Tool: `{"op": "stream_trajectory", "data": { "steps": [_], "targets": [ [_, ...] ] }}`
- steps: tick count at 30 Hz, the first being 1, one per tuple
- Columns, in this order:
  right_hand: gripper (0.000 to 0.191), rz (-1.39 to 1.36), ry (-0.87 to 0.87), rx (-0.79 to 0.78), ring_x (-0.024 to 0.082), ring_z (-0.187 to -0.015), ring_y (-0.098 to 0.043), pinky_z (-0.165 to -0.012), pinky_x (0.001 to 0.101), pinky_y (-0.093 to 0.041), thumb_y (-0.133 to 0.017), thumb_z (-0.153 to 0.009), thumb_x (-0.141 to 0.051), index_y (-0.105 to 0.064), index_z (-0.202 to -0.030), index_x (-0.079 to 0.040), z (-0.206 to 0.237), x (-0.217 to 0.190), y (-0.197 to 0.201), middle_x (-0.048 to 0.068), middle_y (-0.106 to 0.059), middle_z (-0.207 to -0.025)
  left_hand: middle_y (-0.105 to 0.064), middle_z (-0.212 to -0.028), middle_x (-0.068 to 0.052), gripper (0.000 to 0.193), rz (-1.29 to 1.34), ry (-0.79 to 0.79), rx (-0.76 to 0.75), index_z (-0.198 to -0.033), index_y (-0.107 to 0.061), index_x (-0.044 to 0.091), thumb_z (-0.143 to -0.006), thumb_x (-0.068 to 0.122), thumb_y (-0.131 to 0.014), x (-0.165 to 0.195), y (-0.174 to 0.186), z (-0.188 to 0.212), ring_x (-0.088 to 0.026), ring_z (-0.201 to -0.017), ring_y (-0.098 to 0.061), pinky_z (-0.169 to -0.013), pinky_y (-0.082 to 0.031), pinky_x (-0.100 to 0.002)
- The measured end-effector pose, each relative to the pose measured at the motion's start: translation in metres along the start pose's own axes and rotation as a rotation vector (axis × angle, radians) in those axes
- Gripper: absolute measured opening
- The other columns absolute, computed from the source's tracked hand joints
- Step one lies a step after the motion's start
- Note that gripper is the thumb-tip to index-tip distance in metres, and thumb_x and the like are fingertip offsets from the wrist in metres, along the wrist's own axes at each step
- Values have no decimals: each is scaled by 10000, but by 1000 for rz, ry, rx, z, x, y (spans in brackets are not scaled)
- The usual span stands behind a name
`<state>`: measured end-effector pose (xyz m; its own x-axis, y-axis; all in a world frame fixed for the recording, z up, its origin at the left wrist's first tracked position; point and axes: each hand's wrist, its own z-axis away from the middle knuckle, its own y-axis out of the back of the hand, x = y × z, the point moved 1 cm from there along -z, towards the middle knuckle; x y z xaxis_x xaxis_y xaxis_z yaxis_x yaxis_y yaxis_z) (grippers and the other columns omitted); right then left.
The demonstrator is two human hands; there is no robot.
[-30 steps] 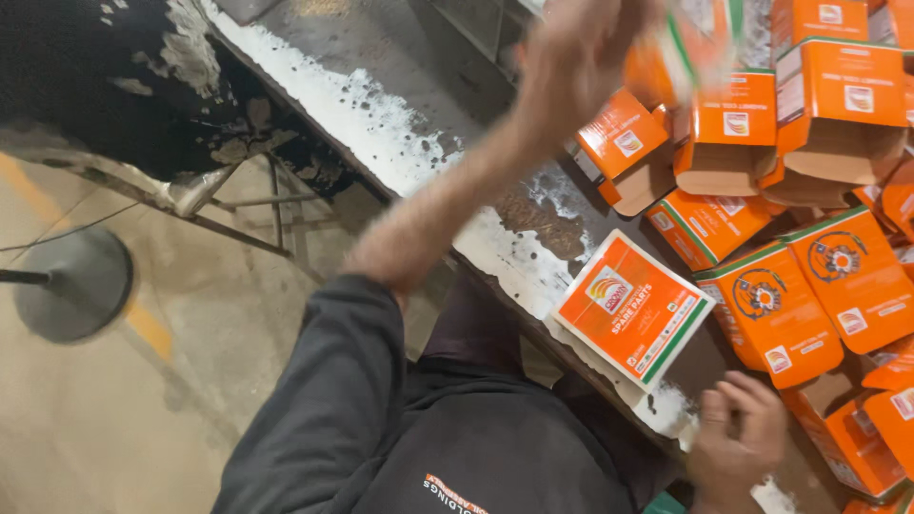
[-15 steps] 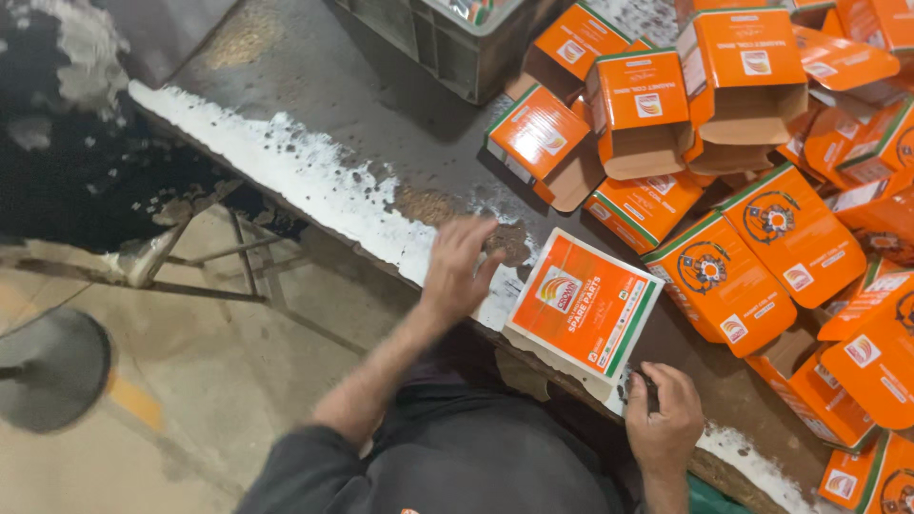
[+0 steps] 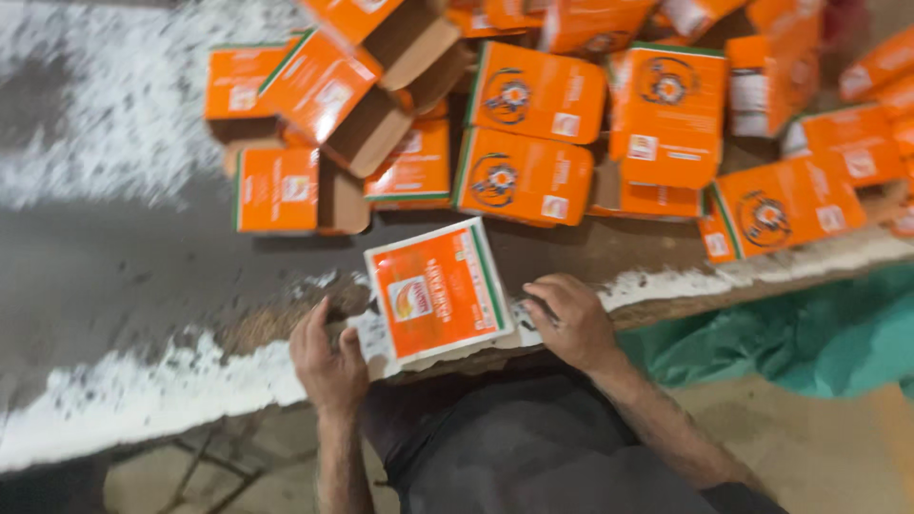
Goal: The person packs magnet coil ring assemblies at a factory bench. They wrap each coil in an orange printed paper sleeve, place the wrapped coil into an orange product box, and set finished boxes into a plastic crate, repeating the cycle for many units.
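A flat orange and white packet (image 3: 439, 290) lies near the front edge of a worn dark table (image 3: 143, 276). My left hand (image 3: 328, 357) rests on the table edge just left of the packet, fingers bent, holding nothing. My right hand (image 3: 569, 322) sits at the packet's right lower corner, fingers curled against the table edge; whether it touches the packet is unclear. Behind the packet lies a pile of orange cardboard boxes (image 3: 533, 143), some shut, some with open flaps (image 3: 381, 86).
White powder streaks the table's front edge (image 3: 114, 400) and far left part (image 3: 95, 124). A green sheet (image 3: 809, 333) hangs below the table at right. Bare concrete floor and a metal frame (image 3: 190, 476) show under the table at left.
The view has swung to face the table squarely. My left hand came down from the raised boxes to the table edge beside the packet. My right hand stays at the packet's right corner.
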<state>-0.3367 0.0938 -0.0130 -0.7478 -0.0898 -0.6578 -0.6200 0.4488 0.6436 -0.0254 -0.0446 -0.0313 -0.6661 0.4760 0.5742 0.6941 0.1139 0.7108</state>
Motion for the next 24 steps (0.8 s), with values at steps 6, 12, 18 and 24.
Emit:
{"op": "stream_trajectory", "data": {
  "steps": [6,12,18,24],
  "targets": [
    [233,23,3,-5,346,-938,-678,-801,443,-546,-778,-859,-110,-667,-1054,-46,0,-1,10,127,-693,-990,-643,-1266,-229,568,-87,-62,-4,-1335,-616,-3,-1088,496,-502,9,-4,0,-421,-1228,-583,-1072,-438,-523],
    [248,32,-2,9,328,-962,-680,-798,436,-542,-768,-873,-124,-660,-1083,-51,7,3,14,114,-690,-1017,-646,-1255,-220,619,-97,-79,-25,-1314,-625,-20,-1116,541,-453,18,-6,3,-414,-1225,-588,-1082,-436,-521],
    [256,16,-26,12,322,-956,-685,-813,428,-548,-784,-888,-145,-664,-1090,-44,14,5,15,113,-692,-1013,-647,-1246,-209,641,-85,-86,-29,-1319,-623,-25,-1124,557,-438,19,-7,7,-402,-1206,-594,-1076,-438,-516],
    [397,62,45,466,354,-1198,-638,-1064,476,-524,-704,-976,-164,-514,-1298,-32,39,30,49,170,-626,-1244,-643,-1259,-215,634,-87,-106,-38,-1335,-621,-27,-1150,552,-440,14,-7,12,-406,-1224,-584,-1087,-434,-516]
  ]
}}
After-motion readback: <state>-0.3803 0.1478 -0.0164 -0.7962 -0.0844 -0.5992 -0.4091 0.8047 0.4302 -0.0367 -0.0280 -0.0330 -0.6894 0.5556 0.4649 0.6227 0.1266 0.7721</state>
